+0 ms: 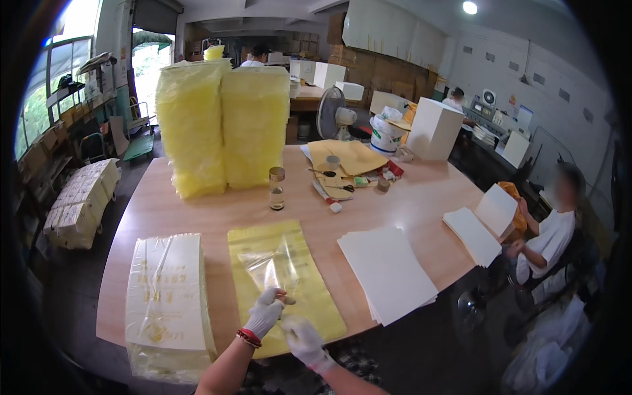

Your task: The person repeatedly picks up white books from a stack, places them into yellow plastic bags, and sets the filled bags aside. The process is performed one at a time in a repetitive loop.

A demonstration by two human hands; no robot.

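A yellow plastic bag [315,297] lies flat on the table in front of me, with a glossy, see-through fold of film raised on it. My left hand [264,312], in a white glove with bare fingertips and a red band at the wrist, pinches this film near the bag's middle. Close beside it, over the bag's lower part, my gloved right hand [304,339] is smeared by motion, so its fingers cannot be made out. To the left is a pile of printed plastic bags [164,289]; to the right, a stack of white sheets [388,271].
Tall stacks of yellow bags [255,125] stand at the back left, near a jar [276,189]. Brown paper [352,158], scissors [342,188] and a white bucket [386,135] lie farther back. A seated person [553,230] handles white sheets [473,236] at the right edge.
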